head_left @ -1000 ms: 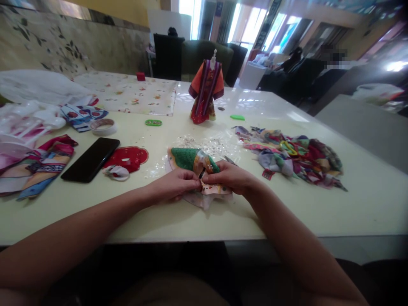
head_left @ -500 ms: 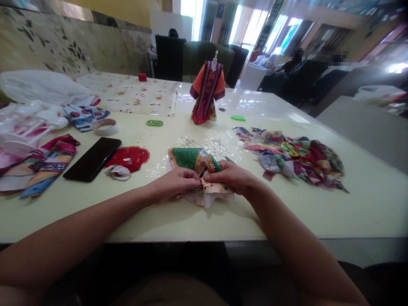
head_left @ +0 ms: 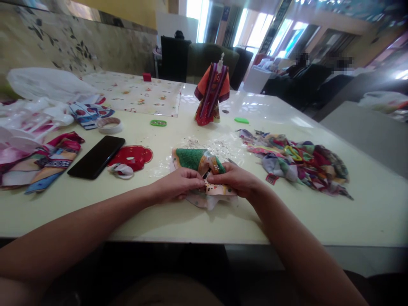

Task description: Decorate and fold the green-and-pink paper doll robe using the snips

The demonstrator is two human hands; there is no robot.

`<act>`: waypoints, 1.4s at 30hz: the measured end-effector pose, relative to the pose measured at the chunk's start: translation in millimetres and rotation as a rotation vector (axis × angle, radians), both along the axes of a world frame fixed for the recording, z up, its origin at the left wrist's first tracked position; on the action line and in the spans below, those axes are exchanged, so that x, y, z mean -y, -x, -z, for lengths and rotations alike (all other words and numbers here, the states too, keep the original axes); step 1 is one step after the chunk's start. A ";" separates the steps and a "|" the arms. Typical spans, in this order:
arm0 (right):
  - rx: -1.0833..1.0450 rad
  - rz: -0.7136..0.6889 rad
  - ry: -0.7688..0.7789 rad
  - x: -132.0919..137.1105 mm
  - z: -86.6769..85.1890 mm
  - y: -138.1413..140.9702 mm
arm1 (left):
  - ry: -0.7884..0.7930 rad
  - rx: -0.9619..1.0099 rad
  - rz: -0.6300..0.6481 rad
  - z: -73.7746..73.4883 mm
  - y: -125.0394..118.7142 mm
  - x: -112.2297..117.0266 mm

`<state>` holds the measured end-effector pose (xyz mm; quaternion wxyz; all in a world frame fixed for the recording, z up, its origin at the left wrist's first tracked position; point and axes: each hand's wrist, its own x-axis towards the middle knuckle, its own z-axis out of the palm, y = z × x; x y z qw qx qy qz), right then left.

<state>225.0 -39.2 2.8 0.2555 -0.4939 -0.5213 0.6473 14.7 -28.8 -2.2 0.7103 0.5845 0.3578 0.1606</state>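
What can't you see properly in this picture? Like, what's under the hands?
From the head view:
- The middle of the green-and-peach cloth: hidden by the left hand and right hand.
- The shiny tip by the right hand: mostly covered, so I cannot tell what it is.
- The tiny bits on the clear plastic sheet: too small to name.
- The people at the back: too blurred to make out.

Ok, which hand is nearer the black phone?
Left. The left hand lies to the right of the black phone; the right hand lies farther right, past the left hand.
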 end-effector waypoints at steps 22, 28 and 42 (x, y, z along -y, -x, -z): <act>-0.139 0.081 0.094 1.1 -3.3 4.6 | -0.008 -0.003 -0.008 -2.5 0.9 1.2; -0.147 0.084 0.095 0.4 -0.3 3.0 | -0.029 -0.002 -0.005 -3.6 -0.2 0.9; -0.140 0.084 0.096 0.1 -1.8 4.2 | -0.032 0.002 0.007 -1.1 0.4 0.0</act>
